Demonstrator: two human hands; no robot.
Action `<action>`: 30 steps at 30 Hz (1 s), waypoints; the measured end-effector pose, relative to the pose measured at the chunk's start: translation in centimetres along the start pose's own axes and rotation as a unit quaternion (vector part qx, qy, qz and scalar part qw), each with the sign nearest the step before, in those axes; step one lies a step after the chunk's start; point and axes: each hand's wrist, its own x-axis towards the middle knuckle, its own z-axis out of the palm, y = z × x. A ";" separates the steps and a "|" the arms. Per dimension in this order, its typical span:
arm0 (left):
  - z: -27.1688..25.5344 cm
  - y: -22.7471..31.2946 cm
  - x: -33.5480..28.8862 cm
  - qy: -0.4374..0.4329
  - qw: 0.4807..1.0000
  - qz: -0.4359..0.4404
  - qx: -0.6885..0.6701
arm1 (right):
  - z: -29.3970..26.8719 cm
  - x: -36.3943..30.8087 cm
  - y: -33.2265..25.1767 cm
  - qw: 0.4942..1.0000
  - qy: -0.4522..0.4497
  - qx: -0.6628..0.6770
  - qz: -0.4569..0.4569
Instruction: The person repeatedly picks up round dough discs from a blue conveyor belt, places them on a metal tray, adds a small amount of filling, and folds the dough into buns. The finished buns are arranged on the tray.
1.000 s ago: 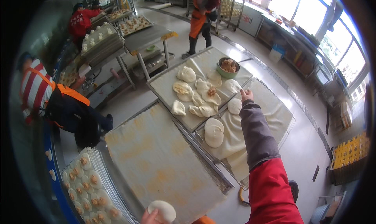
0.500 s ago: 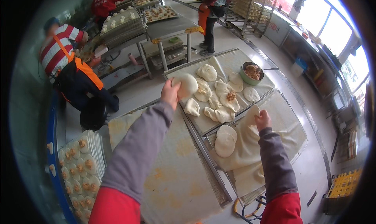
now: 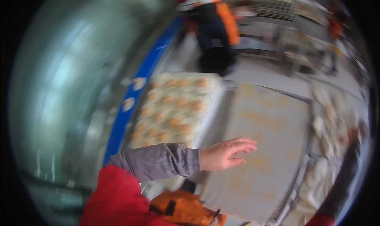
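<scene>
Where left fingers [image 3: 243, 144] extend, blotchy sheet [image 3: 273, 155]; lumpy dough [image 3: 335, 113]

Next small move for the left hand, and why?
Probably ease the left hand rightward, toward the pale dough pieces: it looks empty, fingers apart, over the stained sheet, while the dough lies to its right, near the right hand, which is too blurred to show any grip.

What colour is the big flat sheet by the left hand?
The sheet is greyish beige with yellowish-orange patches, best seen in the head view.
</scene>
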 end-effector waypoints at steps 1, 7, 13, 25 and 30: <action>-2.4 -0.5 -3.3 -0.002 1.000 0.019 0.004 | 1.0 0.2 0.6 1.000 0.007 0.012 0.010; -24.4 -9.5 -33.1 0.508 0.812 -0.253 -0.137 | 20.9 -11.3 -2.5 0.995 -0.088 -0.036 -0.036; -39.1 -27.6 -48.7 0.656 0.669 -0.346 0.045 | 60.4 -38.3 2.1 0.862 -0.454 -0.224 -0.001; -34.0 -28.7 -58.1 0.633 0.704 -0.226 0.230 | 100.4 -82.4 35.7 0.301 -0.699 -0.358 -0.541; -30.8 -27.5 -64.8 0.602 0.727 -0.253 0.211 | 98.9 -85.4 36.2 0.356 -0.792 -0.423 -0.259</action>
